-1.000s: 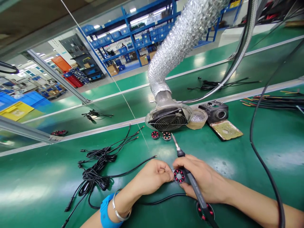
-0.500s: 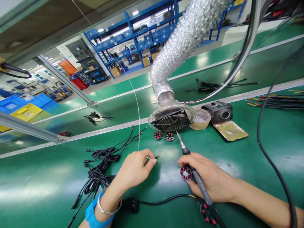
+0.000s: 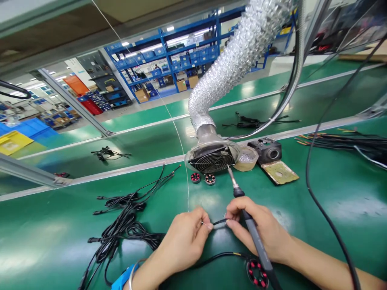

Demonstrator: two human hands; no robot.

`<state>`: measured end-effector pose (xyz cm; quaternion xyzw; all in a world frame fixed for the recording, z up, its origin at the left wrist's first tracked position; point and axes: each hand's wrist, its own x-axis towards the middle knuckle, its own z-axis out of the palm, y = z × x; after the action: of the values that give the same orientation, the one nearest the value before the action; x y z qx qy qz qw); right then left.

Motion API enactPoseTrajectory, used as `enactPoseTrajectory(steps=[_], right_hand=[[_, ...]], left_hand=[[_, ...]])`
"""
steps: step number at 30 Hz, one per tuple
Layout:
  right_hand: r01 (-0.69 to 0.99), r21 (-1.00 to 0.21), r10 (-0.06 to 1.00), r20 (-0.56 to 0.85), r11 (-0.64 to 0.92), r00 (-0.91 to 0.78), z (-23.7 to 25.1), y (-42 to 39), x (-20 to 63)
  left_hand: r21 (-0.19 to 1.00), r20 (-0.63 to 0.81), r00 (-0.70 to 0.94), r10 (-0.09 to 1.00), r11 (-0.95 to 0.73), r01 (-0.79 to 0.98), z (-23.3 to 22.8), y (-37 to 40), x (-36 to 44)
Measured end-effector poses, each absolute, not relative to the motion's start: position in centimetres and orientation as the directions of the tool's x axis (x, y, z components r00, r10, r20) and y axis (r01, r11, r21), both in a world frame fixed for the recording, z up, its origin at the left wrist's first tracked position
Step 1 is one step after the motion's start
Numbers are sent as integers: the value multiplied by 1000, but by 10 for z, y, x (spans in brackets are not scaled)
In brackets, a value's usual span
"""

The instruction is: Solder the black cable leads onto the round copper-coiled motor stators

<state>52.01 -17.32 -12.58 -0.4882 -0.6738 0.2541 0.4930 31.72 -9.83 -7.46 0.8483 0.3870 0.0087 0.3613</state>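
My left hand is closed, pinching a short black cable end and a thin silvery wire that hangs down from above. My right hand is wrapped around a soldering iron, whose tip points away toward the fan. Its thumb and index finger meet at the cable's far end, where a thin rim shows; the ring-shaped coil seen there earlier is mostly hidden. Under the iron's handle lies another ring of red coils, near a black cable on the green bench.
A fume fan hangs on a foil duct. Two small coil rings sit below it. To its right stand a tub and an iron stand with a yellow sponge. Bundled black cables lie left; a hanging cord crosses the right.
My hands have come together at the cable end. The coil ring in my right fingers has turned mostly out of sight. The view has shifted slightly.
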Motion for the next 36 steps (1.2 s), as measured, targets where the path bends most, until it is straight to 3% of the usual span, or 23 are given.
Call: enactPoseTrajectory(steps=[8, 13, 17, 22, 36], right_hand=[[421, -761, 842, 539, 493, -13, -126, -178, 508], [451, -778, 851, 521, 438, 72, -129, -178, 503], [360, -880, 921, 372, 310, 114, -128, -179, 500], [338, -912, 959, 273, 234, 72, -124, -181, 500], [352, -899, 926, 337, 261, 173, -130, -176, 496]], left_hand=[[750, -34, 775, 631, -496, 437, -85, -105, 323], [860, -153, 768, 621, -300, 414, -94, -111, 330], [889, -121, 702, 702, -238, 392, -100, -113, 333], [907, -106, 681, 725, -210, 364, -105, -114, 334], [945, -125, 662, 739, -115, 307, -113, -112, 338]])
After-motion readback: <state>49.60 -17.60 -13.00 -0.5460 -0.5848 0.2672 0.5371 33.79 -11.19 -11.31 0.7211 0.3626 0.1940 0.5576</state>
